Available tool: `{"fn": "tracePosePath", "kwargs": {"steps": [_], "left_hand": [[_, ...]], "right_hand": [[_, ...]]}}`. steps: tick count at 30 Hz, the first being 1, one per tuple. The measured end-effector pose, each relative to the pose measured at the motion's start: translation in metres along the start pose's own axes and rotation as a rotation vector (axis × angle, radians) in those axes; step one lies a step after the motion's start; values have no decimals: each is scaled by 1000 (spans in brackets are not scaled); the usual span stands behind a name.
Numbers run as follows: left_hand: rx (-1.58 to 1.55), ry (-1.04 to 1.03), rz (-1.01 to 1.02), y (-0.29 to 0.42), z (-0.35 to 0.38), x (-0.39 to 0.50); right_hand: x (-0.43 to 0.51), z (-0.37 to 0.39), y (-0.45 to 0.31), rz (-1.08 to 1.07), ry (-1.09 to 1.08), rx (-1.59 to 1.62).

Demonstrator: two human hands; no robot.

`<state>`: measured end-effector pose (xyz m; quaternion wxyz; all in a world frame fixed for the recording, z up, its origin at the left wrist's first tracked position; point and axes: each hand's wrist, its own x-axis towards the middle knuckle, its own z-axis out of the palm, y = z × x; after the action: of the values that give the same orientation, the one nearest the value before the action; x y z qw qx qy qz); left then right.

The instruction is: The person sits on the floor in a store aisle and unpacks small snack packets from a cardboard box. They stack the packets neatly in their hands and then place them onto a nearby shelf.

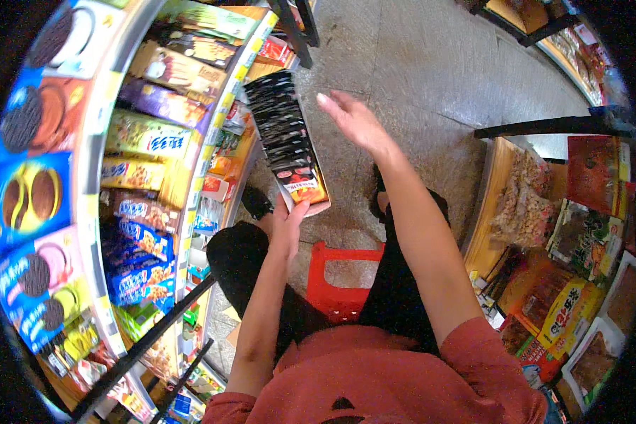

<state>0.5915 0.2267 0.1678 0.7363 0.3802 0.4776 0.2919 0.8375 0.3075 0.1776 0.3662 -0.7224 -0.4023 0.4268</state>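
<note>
My left hand (289, 222) grips the near end of a long, narrow open carton (318, 175), its thumb over the rim. Packed upright in a row inside are small black snack packets (283, 127); the nearest one shows a red and orange front. The carton slants away from me beside the left shelf. To the right of its far half, my right hand (356, 119) hovers over the floor, fingers extended and slightly blurred, with nothing seen in it.
Shelves of packaged biscuits (148, 132) line the left, with a black bar (143, 347) crossing low. A red plastic stool (344, 294) is between my legs. At right, a wooden shelf (482, 212) holds bagged foods (524, 201). Grey tiled floor (424, 58) lies ahead.
</note>
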Motion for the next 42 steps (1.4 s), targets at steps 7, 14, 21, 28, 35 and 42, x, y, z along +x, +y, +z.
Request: {"fn": "tracePosePath", "kwargs": {"steps": [7,14,21,28,35,42], "left_hand": [[83,-36,46,44,-10,-135],[131,-14,17,39,-16,-244],[117,-92,-50,3,-22,-303],[738,-46,25,8,-20,-307],[1185,242,73,30,-6,-314],[1020,265,543,41,1,-292]], "right_hand": [[-129,22,-36,-7,-399,781],[-242,32,-21,-232,-402,701],[-293,11,-4,-371,-408,376],[-311,1,-10,-340,-280,178],[-339,1,-40,-437,11,72],[-366,1,-58,-763,-106,-419]]}}
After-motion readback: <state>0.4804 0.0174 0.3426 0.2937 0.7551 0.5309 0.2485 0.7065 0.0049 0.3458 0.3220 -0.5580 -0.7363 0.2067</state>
